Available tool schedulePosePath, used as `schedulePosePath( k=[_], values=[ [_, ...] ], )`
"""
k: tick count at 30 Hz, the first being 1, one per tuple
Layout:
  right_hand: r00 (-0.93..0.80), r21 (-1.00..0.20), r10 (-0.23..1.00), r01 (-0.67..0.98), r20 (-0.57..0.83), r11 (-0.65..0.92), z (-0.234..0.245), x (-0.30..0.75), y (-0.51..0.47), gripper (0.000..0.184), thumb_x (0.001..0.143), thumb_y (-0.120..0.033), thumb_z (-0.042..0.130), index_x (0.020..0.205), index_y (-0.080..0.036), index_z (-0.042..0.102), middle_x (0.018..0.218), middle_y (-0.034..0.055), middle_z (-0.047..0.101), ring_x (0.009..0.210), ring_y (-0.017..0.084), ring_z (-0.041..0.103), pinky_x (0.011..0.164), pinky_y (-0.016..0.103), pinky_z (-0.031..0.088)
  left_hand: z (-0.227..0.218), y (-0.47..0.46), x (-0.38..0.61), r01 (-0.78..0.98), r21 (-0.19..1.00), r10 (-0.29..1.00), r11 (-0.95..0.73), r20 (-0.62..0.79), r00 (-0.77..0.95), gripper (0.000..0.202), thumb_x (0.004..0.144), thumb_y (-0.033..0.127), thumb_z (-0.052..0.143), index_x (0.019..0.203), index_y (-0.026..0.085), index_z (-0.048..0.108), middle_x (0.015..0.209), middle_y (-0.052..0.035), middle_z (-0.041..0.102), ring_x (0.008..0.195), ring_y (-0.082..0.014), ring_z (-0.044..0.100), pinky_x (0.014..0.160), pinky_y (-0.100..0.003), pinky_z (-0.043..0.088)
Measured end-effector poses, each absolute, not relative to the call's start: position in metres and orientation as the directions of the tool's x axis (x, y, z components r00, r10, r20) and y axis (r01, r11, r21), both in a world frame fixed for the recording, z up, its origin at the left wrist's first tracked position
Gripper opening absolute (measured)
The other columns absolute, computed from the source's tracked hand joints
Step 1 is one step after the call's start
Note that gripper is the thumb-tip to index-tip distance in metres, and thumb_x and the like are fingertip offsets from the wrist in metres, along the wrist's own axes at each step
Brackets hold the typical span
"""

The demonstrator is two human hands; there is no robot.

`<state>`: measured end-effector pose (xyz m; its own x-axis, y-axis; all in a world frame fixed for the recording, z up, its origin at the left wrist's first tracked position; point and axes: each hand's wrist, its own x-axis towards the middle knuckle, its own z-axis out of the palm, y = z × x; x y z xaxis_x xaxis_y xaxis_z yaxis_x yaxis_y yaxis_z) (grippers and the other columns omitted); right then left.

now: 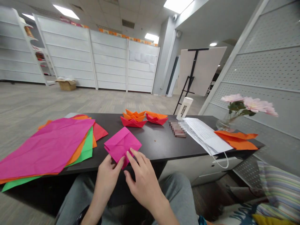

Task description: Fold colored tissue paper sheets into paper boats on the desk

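Observation:
A folded pink paper square (122, 144) lies at the near edge of the dark table (159, 142). My left hand (108, 176) pinches its near corner, thumb and fingers closed on the paper. Fingers outstretched, my right hand (140, 178) presses its tips on the same near edge. Behind the pink piece stand folded paper boats, one red with orange inside (133, 119) and one red and orange (156, 117).
A stack of large paper sheets (47, 147), pink on top of orange, green and red, covers the table's left. To the right lie white printed papers (206, 134), orange sheets (236, 140), a white cup (184, 108) and a vase of pink flowers (243, 107).

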<state>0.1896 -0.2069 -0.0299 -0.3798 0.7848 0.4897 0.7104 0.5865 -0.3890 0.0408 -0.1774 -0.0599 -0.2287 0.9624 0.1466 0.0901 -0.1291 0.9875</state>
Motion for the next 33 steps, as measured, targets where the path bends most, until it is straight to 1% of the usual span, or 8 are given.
schedulePosePath(
  k=[6, 11, 13, 16, 18, 21, 27, 33],
  values=[
    [-0.505, -0.378, 0.781, 0.686, 0.367, 0.622, -0.044, 0.201, -0.186, 0.045, 0.094, -0.011, 0.044, 0.135, -0.026, 0.055, 0.137, 0.0044, 0.06, 0.129, 0.022, 0.052, 0.108, 0.045, 0.039, -0.092, -0.201, 0.058, -0.257, 0.96, 0.994, 0.11, -0.11, 0.013, 0.053, 0.075, 0.055, 0.07, 0.108, 0.014, 0.066, 0.11, -0.0151, 0.073, 0.105, -0.029, 0.068, 0.092, -0.041, 0.054],
    [-0.569, -0.338, 0.759, 0.679, 0.318, 0.651, -0.045, 0.229, -0.166, 0.057, 0.081, 0.003, 0.04, 0.127, -0.022, 0.062, 0.138, 0.0046, 0.06, 0.137, 0.021, 0.044, 0.113, 0.044, 0.032, -0.078, -0.222, 0.034, 0.296, 0.954, 0.972, 0.054, -0.118, 0.202, 0.039, 0.084, 0.052, 0.062, 0.07, 0.017, 0.067, 0.068, -0.0077, 0.072, 0.069, -0.0232, 0.071, 0.067, -0.032, 0.056],
    [-0.585, -0.337, 0.75, 0.67, 0.308, 0.661, -0.041, 0.238, -0.156, 0.058, 0.078, 0.004, 0.04, 0.126, -0.02, 0.063, 0.138, 0.0061, 0.06, 0.135, 0.021, 0.047, 0.111, 0.043, 0.034, -0.067, -0.218, 0.019, 0.537, 0.82, 0.979, -0.199, 0.139, 0.151, 0.038, 0.087, 0.048, 0.059, 0.065, 0.018, 0.064, 0.065, -0.0064, 0.069, 0.065, -0.0219, 0.069, 0.064, -0.032, 0.056],
    [-0.633, -0.355, 0.712, 0.618, 0.304, 0.701, -0.037, 0.246, -0.145, 0.056, 0.078, 0.001, 0.043, 0.127, -0.02, 0.061, 0.138, 0.0076, 0.059, 0.133, 0.02, 0.05, 0.112, 0.043, 0.035, -0.062, -0.196, 0.0, 0.693, 0.478, 0.805, -0.54, 0.534, 0.258, 0.032, 0.085, 0.039, 0.065, 0.111, 0.021, 0.068, 0.119, -0.0122, 0.069, 0.112, -0.0295, 0.064, 0.096, -0.043, 0.052],
    [-0.659, -0.354, 0.687, 0.591, 0.306, 0.725, -0.037, 0.249, -0.14, 0.049, 0.081, -0.006, 0.05, 0.128, -0.019, 0.06, 0.139, 0.0087, 0.058, 0.134, 0.022, 0.049, 0.115, 0.045, 0.032, -0.067, -0.179, -0.009, 0.735, 0.273, 0.731, -0.621, 0.541, 0.416, 0.049, 0.085, 0.036, 0.067, 0.13, 0.023, 0.058, 0.141, -0.0129, 0.056, 0.13, -0.0323, 0.052, 0.105, -0.049, 0.046],
    [-0.646, -0.313, 0.678, 0.602, 0.35, 0.735, -0.039, 0.247, -0.141, 0.037, 0.086, -0.021, 0.061, 0.123, -0.019, 0.062, 0.137, 0.0105, 0.059, 0.132, 0.025, 0.049, 0.114, 0.047, 0.032, -0.079, -0.163, -0.015, 0.753, 0.138, 0.711, -0.644, 0.47, 0.523, 0.045, 0.089, 0.033, 0.063, 0.133, 0.022, 0.057, 0.14, -0.0117, 0.057, 0.128, -0.0299, 0.054, 0.105, -0.048, 0.047],
    [-0.546, -0.256, 0.72, 0.691, 0.429, 0.676, -0.045, 0.239, -0.145, 0.023, 0.095, -0.032, 0.056, 0.111, -0.022, 0.07, 0.105, 0.0088, 0.067, 0.1, 0.023, 0.061, 0.089, 0.038, 0.046, -0.069, -0.157, -0.011, 0.763, 0.123, 0.713, -0.635, 0.475, 0.516, 0.028, 0.099, 0.025, 0.044, 0.113, 0.021, 0.067, 0.118, -0.0099, 0.07, 0.108, -0.0248, 0.065, 0.094, -0.042, 0.052],
    [-0.34, -0.521, 0.831, 0.658, 0.44, 0.544, -0.052, 0.233, -0.121, 0.022, 0.099, -0.026, 0.047, 0.101, -0.021, 0.069, 0.092, 0.0042, 0.068, 0.088, 0.018, 0.063, 0.081, 0.031, 0.049, -0.046, -0.127, -0.006, 0.768, 0.36, 0.83, -0.53, 0.406, 0.383, 0.024, 0.098, 0.031, 0.044, 0.102, 0.02, 0.065, 0.094, -0.0056, 0.071, 0.086, -0.021, 0.067, 0.078, -0.033, 0.052]
  ],
)
